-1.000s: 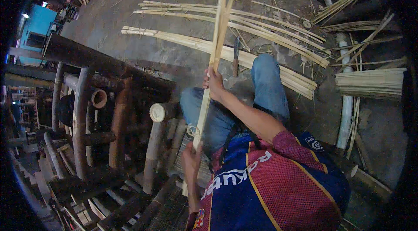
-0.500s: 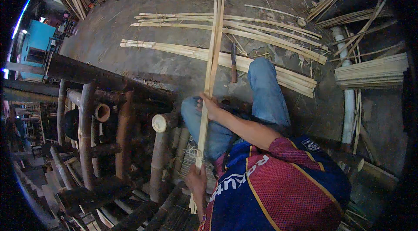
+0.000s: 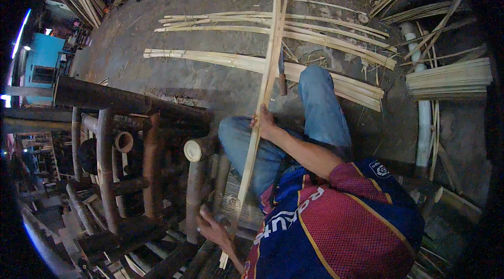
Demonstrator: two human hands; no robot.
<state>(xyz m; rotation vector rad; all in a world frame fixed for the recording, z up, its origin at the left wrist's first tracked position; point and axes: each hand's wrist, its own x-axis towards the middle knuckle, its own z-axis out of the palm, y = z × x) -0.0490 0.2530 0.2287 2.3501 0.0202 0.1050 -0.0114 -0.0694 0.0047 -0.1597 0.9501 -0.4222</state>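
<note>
Long, pale split bamboo strips [image 3: 266,82] run slantwise from beside my lap out over the floor, their far ends fanned slightly apart. My right hand [image 3: 265,122] is closed around them near mid-length, above my bent left knee. Lower down, my left hand [image 3: 214,228] is off the strips, its fingers stretched out just left of their near end. A knife with a brown handle [image 3: 283,84] lies on the floor beside the strips, its blade partly hidden by them. Beyond my knees lies a flat bundle of bamboo strips [image 3: 210,57], crossed by the held ones.
More loose strips [image 3: 220,18] lie farther out on the concrete floor [image 3: 131,32]. To my left stands a bamboo pole frame [image 3: 107,163], with a cut pole end [image 3: 192,150] near my knee. A stack of strips [image 3: 448,80] rests on a pale pole [image 3: 423,132] at right.
My left hand has let go of the strips' near end and moved down and left, its fingers opening. My right hand has shifted right with the strips, whose far ends have swung right.
</note>
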